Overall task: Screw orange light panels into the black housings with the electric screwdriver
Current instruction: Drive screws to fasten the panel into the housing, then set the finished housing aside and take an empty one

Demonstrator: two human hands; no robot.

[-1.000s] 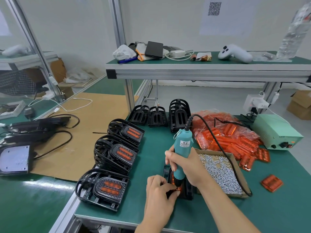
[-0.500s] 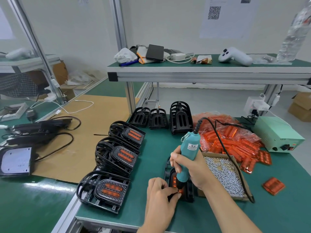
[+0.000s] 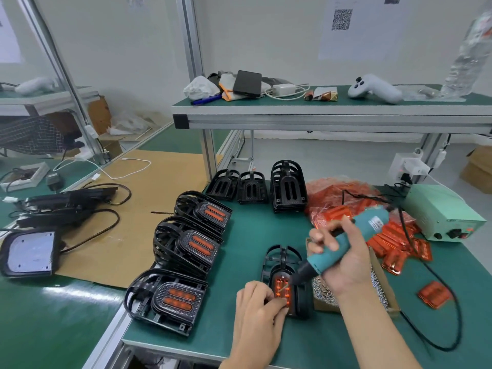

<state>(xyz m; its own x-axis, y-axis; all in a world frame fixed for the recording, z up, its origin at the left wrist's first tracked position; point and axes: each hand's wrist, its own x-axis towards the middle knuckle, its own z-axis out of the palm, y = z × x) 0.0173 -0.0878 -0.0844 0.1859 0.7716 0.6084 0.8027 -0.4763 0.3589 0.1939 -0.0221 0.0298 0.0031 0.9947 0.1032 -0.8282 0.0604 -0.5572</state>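
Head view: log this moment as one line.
right hand grips electric screwdriver, tilted | left hand pinches orange light panel in black housing | screw box beside

a green tabletop on an aluminium frame carries a raised shelf at 12 o'clock, before a white wall bearing a qr-code sheet, with brown cardboard at 9 o'clock.
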